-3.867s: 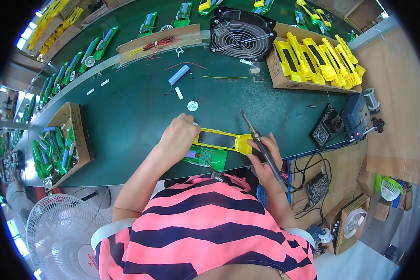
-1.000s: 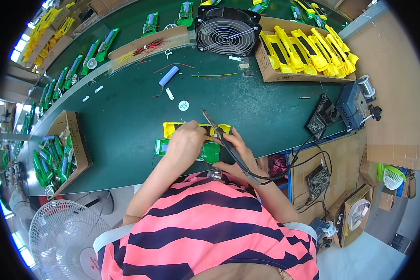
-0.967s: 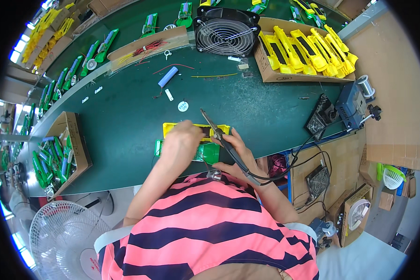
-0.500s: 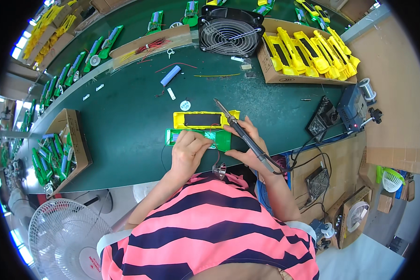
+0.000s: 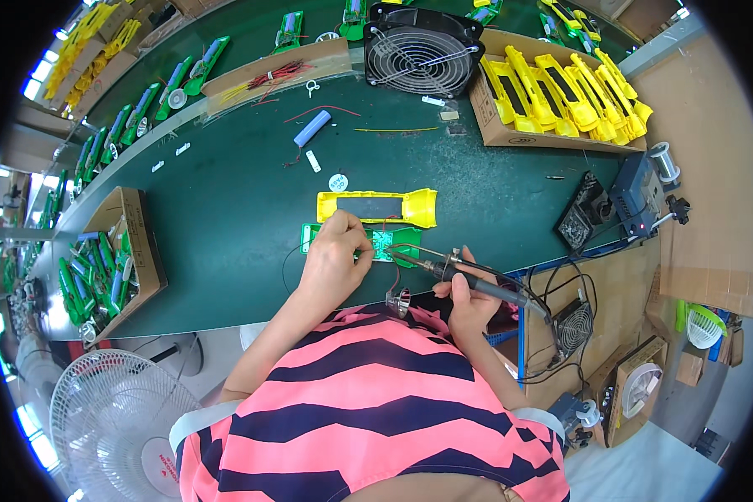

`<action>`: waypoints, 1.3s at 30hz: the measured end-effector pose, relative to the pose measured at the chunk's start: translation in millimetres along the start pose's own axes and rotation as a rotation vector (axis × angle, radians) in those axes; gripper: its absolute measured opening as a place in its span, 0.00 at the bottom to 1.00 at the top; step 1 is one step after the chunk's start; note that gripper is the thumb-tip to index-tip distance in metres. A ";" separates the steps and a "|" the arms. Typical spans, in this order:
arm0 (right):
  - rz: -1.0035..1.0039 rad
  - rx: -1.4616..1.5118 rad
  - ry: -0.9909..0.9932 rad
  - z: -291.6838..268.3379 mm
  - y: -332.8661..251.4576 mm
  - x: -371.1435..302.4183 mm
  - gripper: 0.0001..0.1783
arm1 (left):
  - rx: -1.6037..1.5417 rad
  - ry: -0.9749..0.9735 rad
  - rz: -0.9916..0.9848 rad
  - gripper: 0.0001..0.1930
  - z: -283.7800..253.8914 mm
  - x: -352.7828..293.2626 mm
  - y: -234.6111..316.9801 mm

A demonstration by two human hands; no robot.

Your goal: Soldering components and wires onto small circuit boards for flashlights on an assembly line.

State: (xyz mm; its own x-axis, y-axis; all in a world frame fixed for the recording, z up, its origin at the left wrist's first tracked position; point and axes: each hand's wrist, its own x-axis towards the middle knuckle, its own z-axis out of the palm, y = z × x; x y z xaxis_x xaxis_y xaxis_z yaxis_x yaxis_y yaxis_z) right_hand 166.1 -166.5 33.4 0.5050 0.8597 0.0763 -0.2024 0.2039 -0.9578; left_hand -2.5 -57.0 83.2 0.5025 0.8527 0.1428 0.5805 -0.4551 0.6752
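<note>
My left hand (image 5: 333,259) is closed in a pinch over a green plastic housing (image 5: 408,241) and covers part of it; what its fingertips hold is too small to make out. Beside those fingers a small green circuit board (image 5: 382,243) shows in the housing. My right hand (image 5: 470,308) grips a soldering iron (image 5: 487,286), whose tip points left at the board. Just beyond the housing lies a yellow shell (image 5: 422,207) with a dark inner panel. A shiny lamp reflector (image 5: 399,301) hangs on wires at the table's near edge.
A blue battery cell (image 5: 312,129) and a round white sticker (image 5: 338,183) lie farther back. Boxes hold yellow shells (image 5: 552,92) at right and green assemblies (image 5: 100,276) at left. A black fan (image 5: 422,54) stands behind; the soldering station (image 5: 636,197) is at right.
The soldering iron has swung down from pointing up over the yellow shell to the circuit board. My right hand has drawn back nearer me and changed its grip; the left stays at the housing.
</note>
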 end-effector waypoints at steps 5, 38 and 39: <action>0.063 -0.018 -0.030 2.2 -2.0 1.1 0.14 | 0.014 0.029 0.015 0.05 0.1 -0.7 0.8; 0.056 0.020 0.001 -3.5 -8.8 1.3 0.17 | -0.038 -0.024 -0.065 0.08 -7.8 -0.8 9.8; 0.053 0.022 0.002 -3.8 -7.7 1.1 0.17 | -0.073 -0.023 -0.100 0.09 -9.6 -0.6 12.7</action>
State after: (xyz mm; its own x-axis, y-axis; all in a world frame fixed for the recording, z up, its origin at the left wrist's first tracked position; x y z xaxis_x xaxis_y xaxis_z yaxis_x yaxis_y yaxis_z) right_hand 171.5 -168.9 39.8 0.4952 0.8684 0.0249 -0.2469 0.1682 -0.9543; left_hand -1.6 -60.9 98.6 0.4591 0.8866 0.0563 0.5804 -0.3474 0.7365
